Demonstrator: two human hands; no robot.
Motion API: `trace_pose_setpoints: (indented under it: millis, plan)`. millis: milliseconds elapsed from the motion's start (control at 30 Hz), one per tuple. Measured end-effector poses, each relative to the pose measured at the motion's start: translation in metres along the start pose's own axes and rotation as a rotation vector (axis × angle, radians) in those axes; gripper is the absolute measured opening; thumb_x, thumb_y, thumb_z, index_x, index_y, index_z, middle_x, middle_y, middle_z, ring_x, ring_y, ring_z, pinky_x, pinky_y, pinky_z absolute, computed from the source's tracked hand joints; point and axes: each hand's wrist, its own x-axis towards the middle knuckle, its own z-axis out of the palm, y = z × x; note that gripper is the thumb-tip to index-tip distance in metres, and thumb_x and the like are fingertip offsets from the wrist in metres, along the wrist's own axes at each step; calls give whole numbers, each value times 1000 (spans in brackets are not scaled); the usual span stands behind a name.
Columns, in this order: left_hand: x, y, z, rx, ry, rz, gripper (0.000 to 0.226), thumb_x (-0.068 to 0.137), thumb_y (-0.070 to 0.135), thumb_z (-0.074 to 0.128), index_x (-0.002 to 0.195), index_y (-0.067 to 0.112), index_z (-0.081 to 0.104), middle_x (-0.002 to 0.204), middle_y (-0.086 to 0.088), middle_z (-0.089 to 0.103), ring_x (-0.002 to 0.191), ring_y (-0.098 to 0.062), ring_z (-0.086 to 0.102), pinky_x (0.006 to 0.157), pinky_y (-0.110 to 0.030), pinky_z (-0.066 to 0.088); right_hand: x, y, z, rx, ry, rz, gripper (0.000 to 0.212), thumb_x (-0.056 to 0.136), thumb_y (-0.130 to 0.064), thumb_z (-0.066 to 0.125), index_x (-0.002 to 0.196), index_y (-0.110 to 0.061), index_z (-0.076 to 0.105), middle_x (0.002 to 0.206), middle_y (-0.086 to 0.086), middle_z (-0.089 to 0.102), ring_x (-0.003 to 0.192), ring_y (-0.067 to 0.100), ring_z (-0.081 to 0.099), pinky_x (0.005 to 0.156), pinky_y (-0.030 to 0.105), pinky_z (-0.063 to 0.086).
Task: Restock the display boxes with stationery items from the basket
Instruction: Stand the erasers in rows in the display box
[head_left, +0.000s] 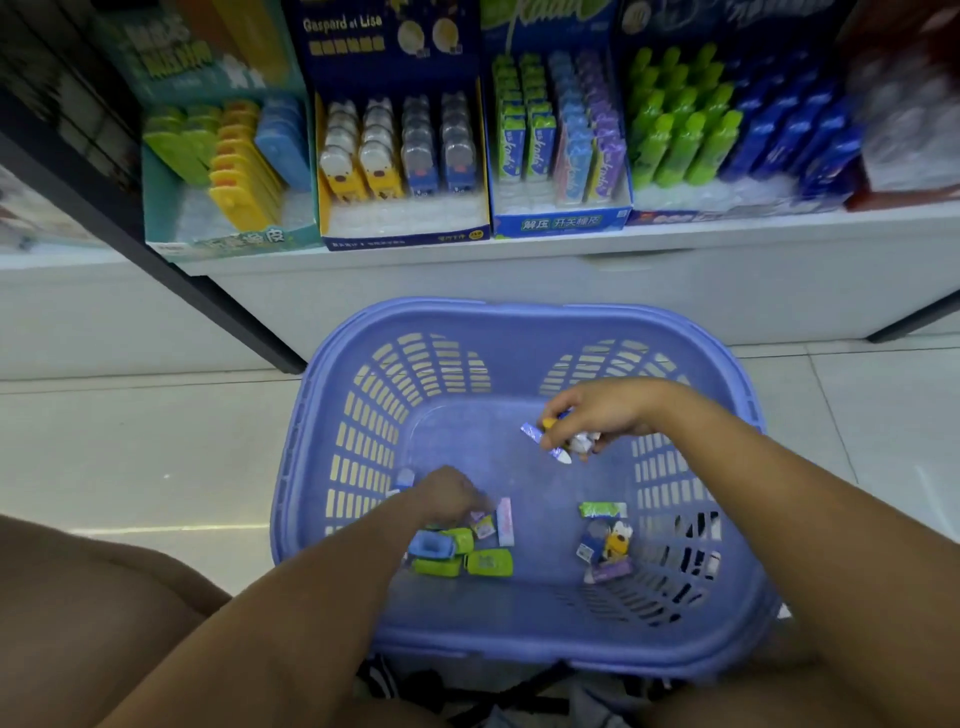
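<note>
A purple foil stick (543, 441), narrow, crinkled and white at 1 tip, is being pinched under the curled fingers of the right hand (597, 415). A yellow-and-blue piece and a small white figure (582, 441) are being held against the same palm. This hand is being held above the smooth base of the basket, towards its far wall.

The left hand (447, 499) is being held low, knuckles up. Its fingertips are being hidden by the back of the hand and by blur, so whether anything is being gripped cannot be told. Just beside those fingers a flat pink stick (505, 522) is lying, and just under the wrist 3 boxy green cases (485, 564) and 1 blue case (431, 545) are being shown in a heap, all hard plastic with rounded corners.

Well to the right of those fingers a second heap is lying: a crinkled green wrapper (602, 509), a yellow dog-shaped piece (618, 543) and a purple packet (610, 571).

Everything is being contained by the basket (519, 317), moulded lavender plastic, rounded-rectangular, its walls cut with rows of slots. It is being supported by pale glossy tiles (156, 441).

Beyond it, cardboard display boxes are being carried on a white shelf (675, 244): a teal box (228, 234) of flat green, yellow and blue slabs, a dark blue box (405, 236) with 4 rows of dog-shaped pieces, a blue box (561, 221) of upright packets, and a box of bottle shapes (727, 145), green and blue.
</note>
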Motion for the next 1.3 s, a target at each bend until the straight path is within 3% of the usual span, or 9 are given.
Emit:
trace_pose_setpoints:
  millis: [100,267,400,500,600,700,867,1067,1300]
  plan:
    - [-11,36,-18,-914,-136,-47,28,97,24,44,71,14,47,53,-1,51,38,-6,43,33,-13,31,-26,-9,-10,65,117,-84,17,84,-22,67,71,-23,58,64,1,58,57,13,57,56,21,41]
    - [-46,103,-37,-1508,-271,264,27,94,28,44,80,10,59,73,-11,69,68,-25,71,62,-33,59,-69,-25,-3,404,356,-345,6,85,-12,65,89,-14,61,70,7,57,52,10,51,46,17,41]
    - [-74,131,-27,-1621,-401,519,49,96,33,37,86,5,75,99,-18,72,89,-36,69,79,-59,52,-91,-45,15,362,569,-446,15,85,-8,62,100,-13,63,70,0,59,56,7,53,51,19,42]
    - [-95,141,-25,-1669,-370,602,35,87,34,47,90,8,70,94,-17,72,83,-34,71,73,-60,52,-107,-62,23,199,657,-416,39,82,-4,57,114,-28,57,76,-3,59,63,11,55,60,28,49]
    - [-109,147,-27,-1736,-333,642,24,80,31,55,90,12,64,90,-14,73,79,-30,72,71,-51,55,-118,-77,29,-45,766,-381,68,80,-7,58,141,-24,31,91,5,56,82,22,56,72,34,46]
    - [-119,155,-33,-1764,-280,647,19,85,31,53,91,15,62,85,-10,72,78,-24,70,76,-40,55,-127,-88,34,-285,1007,-385,57,86,-14,57,138,-13,33,115,13,55,103,28,54,67,28,30]
    - [-136,166,-49,-1833,-328,652,34,95,34,46,98,6,65,100,-14,67,86,-24,61,73,-46,56,-142,-102,34,-305,1143,-437,51,90,-24,60,138,-15,43,129,9,37,102,29,58,96,29,40]
    - [-160,172,-73,-1995,-362,684,35,95,34,47,107,4,59,104,-20,61,77,-32,63,57,-47,56,-142,-123,36,-320,1331,-476,27,93,-31,55,111,-12,50,97,9,65,88,28,60,72,36,43]
    - [-179,147,-120,-1899,-120,618,35,96,32,41,97,4,62,96,-19,67,74,-31,68,56,-43,57,-107,-171,53,57,1301,-624,26,95,-38,48,97,-15,37,77,2,58,69,21,53,52,25,32]
